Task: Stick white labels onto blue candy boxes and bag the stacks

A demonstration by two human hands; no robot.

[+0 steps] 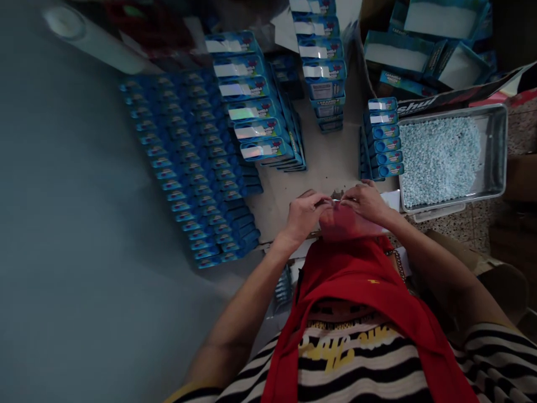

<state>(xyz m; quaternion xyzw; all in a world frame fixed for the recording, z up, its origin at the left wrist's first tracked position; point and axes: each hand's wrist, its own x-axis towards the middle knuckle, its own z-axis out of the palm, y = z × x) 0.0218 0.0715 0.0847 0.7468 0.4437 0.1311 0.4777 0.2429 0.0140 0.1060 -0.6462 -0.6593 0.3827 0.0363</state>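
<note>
My left hand (305,217) and my right hand (366,202) are close together at the near edge of the table. Both pinch the top edge of a see-through plastic bag (342,223), with fingers and thumbs closed on it. The bag hangs in front of the red apron, which shows through it. Whether anything is inside the bag I cannot make out. Just beyond my right hand stands a short stack of small blue boxes (386,144). Beyond my left hand are taller stacked blue boxes (258,134) with shiny windows.
Dense rows of blue packs (197,184) line the wall on the left. Another column of blue boxes (321,67) stands at the back. On the right, a metal tray (497,162) holds pale blue pellets (440,159). Behind it, a carton holds several blue packages (398,53).
</note>
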